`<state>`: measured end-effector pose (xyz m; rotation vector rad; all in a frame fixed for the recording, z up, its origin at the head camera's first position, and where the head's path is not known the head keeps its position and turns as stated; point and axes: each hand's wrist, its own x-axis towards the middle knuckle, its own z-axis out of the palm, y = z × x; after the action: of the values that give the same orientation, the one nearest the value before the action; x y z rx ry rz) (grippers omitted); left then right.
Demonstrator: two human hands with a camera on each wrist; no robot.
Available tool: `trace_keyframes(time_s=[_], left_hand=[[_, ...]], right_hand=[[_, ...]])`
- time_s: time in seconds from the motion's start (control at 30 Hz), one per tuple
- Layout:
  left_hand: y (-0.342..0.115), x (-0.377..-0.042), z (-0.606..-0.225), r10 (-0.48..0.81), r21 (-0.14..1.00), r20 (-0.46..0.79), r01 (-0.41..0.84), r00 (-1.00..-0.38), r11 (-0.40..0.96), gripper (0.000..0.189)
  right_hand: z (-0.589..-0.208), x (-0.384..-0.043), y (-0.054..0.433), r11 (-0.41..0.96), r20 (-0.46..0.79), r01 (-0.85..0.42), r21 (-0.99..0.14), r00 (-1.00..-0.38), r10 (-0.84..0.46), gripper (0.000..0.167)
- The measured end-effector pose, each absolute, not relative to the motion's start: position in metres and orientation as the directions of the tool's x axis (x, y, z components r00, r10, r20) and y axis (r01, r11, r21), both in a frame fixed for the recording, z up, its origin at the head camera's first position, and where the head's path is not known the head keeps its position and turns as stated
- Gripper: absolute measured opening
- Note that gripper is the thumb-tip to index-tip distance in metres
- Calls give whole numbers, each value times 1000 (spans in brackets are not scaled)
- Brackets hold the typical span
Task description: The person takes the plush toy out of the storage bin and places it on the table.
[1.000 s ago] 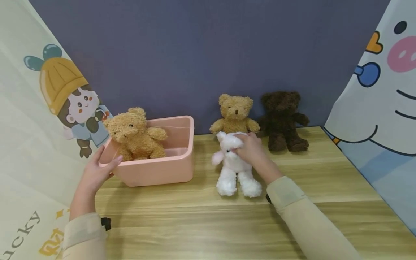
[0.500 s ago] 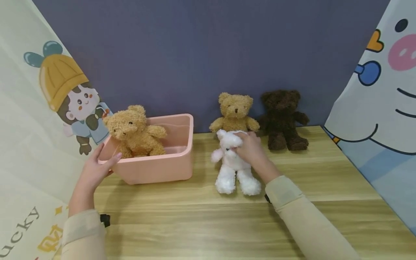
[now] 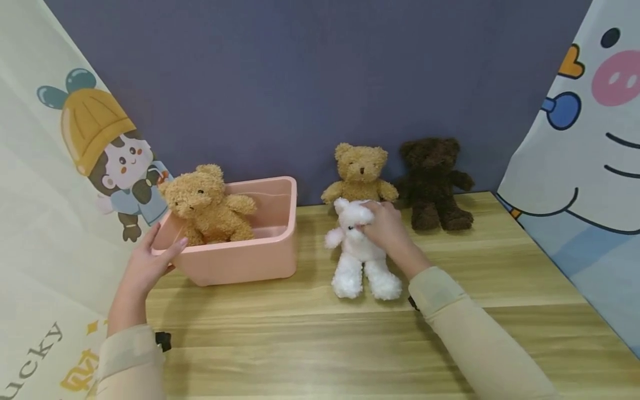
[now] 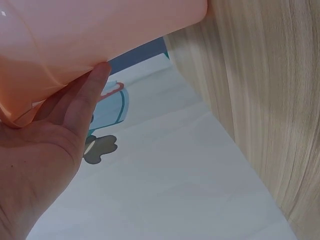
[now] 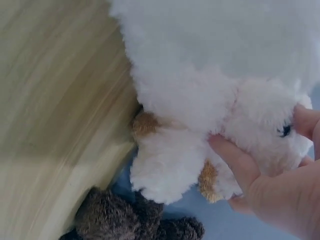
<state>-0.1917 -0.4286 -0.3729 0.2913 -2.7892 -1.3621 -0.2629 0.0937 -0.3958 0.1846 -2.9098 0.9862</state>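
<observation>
My left hand grips the left rim of a pink plastic bin, its thumb over the near side. A tan teddy bear sits in that bin, leaning to the left. With my right hand I hold a white plush toy by its head, thumb and fingers around it. Its legs touch or nearly touch the wooden table. From the right wrist, the fingers press into the white fur near a dark eye. The left wrist view has the palm under the bin's wall.
Behind the white toy, a second tan teddy bear sits against the dark blue backdrop, partly hidden. A dark brown teddy bear sits to its right. Printed cloths hang at both sides of the wooden table.
Both hands keep their holds, and the bin, the white plush toy and the bears stay put. Only the head view shifts slightly.
</observation>
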Motion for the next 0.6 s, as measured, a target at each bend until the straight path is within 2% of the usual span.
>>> trace_keyframes(time_s=[0.23,0.4,0.6], left_hand=[[-427,-193,-376,-175,791,-71,-162,-982,590,106],[-430,-194,-377,-177,787,-54,-151,-983,598,105],[-432,-196,-376,-176,783,-47,-145,-983,605,104]], right_hand=[[-370,-264,96,736,145,-169,-655,-985,-97,63],[-361,-269,97,710,36,-126,-693,-990,-140,69],[-358,-274,100,747,-17,-100,-658,-989,-148,82]])
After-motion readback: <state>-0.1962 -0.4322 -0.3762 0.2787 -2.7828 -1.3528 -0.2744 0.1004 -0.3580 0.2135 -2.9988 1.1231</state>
